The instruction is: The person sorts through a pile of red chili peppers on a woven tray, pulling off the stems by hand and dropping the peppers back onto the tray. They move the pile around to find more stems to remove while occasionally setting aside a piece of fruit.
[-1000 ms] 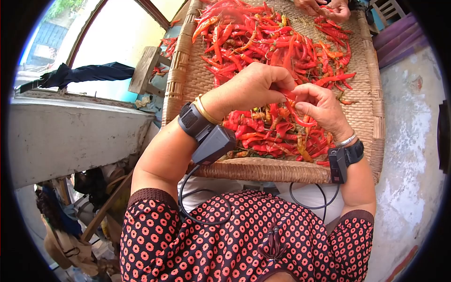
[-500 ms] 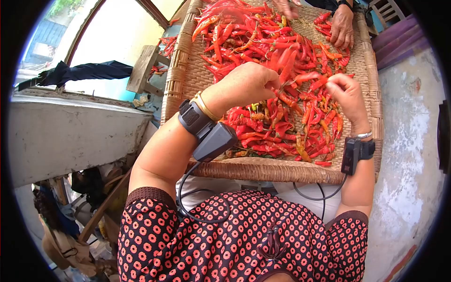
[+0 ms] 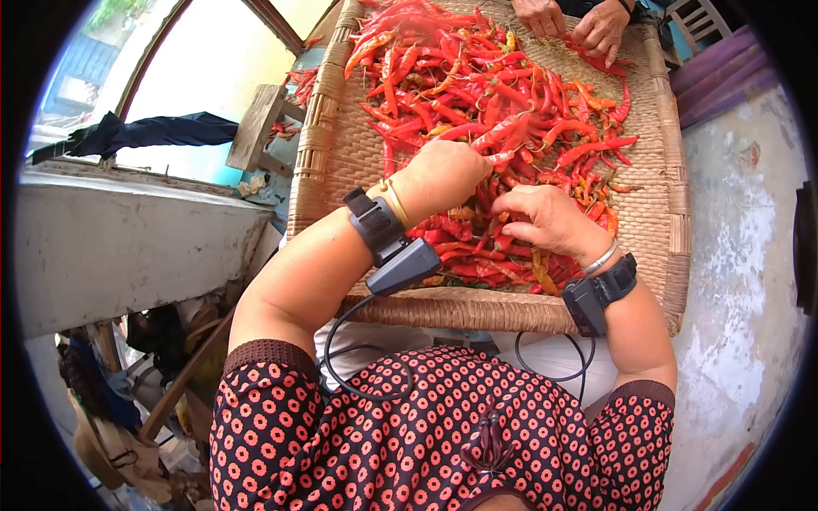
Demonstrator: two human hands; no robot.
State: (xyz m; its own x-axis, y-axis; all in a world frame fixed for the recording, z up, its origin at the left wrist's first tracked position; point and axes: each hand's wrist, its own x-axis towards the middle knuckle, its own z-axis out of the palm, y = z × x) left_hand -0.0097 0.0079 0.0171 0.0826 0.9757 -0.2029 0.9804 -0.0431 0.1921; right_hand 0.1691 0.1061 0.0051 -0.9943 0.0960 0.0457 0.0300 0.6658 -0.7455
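Note:
Red chillies (image 3: 511, 85), some of them orange or yellowish, lie heaped on a woven tray (image 3: 503, 317) in front of me. My left hand (image 3: 452, 175) is over the middle of the heap, its fingers curled closed, with red chillies at the fingertips; what it grips is partly hidden. Just to its right, my right hand (image 3: 550, 220) is low over the chillies, thumb and fingers apart, with nothing visible held between them.
Another person's two hands (image 3: 569, 30) work at red chillies at the tray's far edge. Left stand a wooden piece (image 3: 256, 128), a dark folded umbrella (image 3: 170, 129) and a ledge (image 3: 128, 247). A wall (image 3: 741, 255) is on the right.
My right hand has moved down and left, closer to my left hand, and its fingers have opened. My left hand has shifted slightly left and down. The other person's hands have moved together.

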